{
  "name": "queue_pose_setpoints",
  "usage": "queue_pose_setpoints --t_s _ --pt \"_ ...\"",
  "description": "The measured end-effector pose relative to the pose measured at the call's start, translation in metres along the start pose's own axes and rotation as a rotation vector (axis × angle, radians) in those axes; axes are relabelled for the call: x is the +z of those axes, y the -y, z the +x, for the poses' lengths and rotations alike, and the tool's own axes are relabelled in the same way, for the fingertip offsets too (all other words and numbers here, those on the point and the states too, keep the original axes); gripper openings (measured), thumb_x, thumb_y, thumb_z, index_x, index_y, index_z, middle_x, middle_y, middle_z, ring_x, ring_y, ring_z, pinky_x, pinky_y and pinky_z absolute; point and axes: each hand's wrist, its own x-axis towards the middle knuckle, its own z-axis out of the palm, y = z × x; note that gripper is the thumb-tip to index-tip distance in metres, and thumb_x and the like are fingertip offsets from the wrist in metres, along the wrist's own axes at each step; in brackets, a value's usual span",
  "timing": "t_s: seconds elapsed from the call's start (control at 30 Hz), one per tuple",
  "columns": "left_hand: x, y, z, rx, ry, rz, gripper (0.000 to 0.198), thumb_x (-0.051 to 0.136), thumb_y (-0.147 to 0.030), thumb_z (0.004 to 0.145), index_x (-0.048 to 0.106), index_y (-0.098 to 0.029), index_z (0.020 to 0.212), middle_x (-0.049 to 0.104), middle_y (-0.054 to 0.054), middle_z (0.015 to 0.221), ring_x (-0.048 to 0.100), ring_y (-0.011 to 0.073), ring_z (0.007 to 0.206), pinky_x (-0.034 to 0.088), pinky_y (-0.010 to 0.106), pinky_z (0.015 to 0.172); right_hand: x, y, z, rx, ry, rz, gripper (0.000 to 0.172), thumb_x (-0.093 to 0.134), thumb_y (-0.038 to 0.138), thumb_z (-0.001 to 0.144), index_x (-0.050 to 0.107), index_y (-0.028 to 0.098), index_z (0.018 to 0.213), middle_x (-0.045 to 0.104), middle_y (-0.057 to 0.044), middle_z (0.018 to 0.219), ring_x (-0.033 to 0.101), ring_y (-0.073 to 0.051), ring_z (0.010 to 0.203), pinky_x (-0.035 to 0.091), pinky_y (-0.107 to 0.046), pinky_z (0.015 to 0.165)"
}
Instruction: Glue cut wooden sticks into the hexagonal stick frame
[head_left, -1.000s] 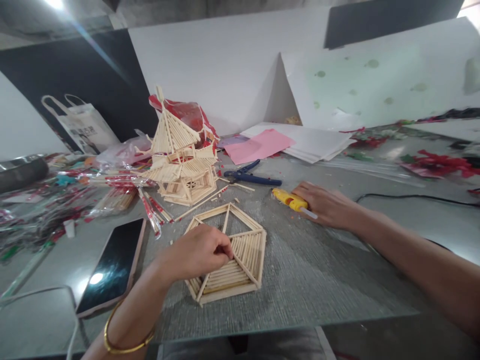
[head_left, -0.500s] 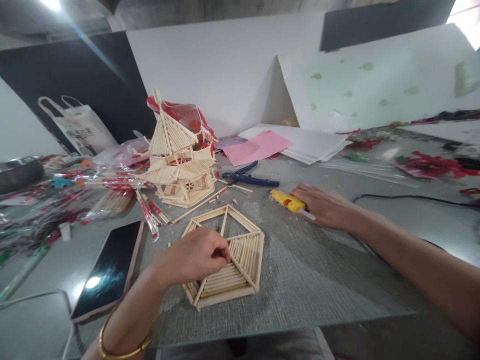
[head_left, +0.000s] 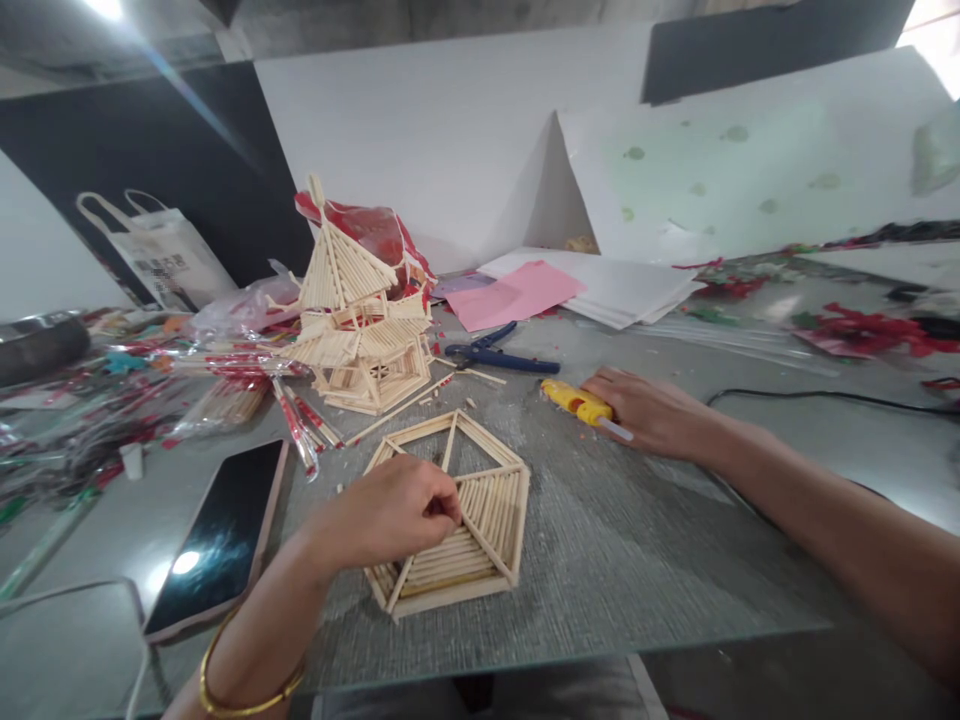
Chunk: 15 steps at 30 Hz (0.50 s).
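Observation:
A hexagonal frame of wooden sticks lies flat on the table, two of its wedges filled with rows of sticks. Over its middle, my left hand is closed in a pinch, the fingertips down at the spokes; whatever is between them is hidden. Out to the right, my right hand is wrapped round a yellow glue gun, which rests low at the tabletop with a clear glue stick jutting from its back end. Behind the frame stands a pagoda-like model of sticks.
Blue-handled pliers and stick scraps lie beyond the frame. On the left are a phone and wrapped stick bundles. Pink paper and white sheets sit at the back. A black cable runs off right.

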Motion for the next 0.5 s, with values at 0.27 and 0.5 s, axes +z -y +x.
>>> queue_pose_setpoints --t_s 0.27,0.5 --pt "0.0007 0.0008 -0.0005 0.006 -0.003 0.003 0.020 0.045 -0.017 0.070 0.065 -0.017 0.073 0.065 0.000 0.070 0.054 0.0096 0.063 0.034 0.021 0.057 -0.0001 -0.0014 0.0007 -0.010 0.013 0.024 0.031 0.037 0.039 0.086 0.051 0.013 0.096 0.051 -0.013 0.089 0.049 -0.024 0.083 0.037 -0.034 0.075" --pt "0.0012 0.0024 0.0002 0.024 -0.017 0.016 0.021 0.045 -0.017 0.072 0.065 -0.017 0.074 0.066 0.000 0.073 0.056 0.0102 0.066 0.035 0.022 0.060 -0.0018 -0.0049 -0.0034 -0.030 0.020 0.080 0.034 0.045 0.029 0.080 0.052 0.012 0.109 0.053 -0.015 0.100 0.052 -0.024 0.092 0.040 -0.037 0.081"
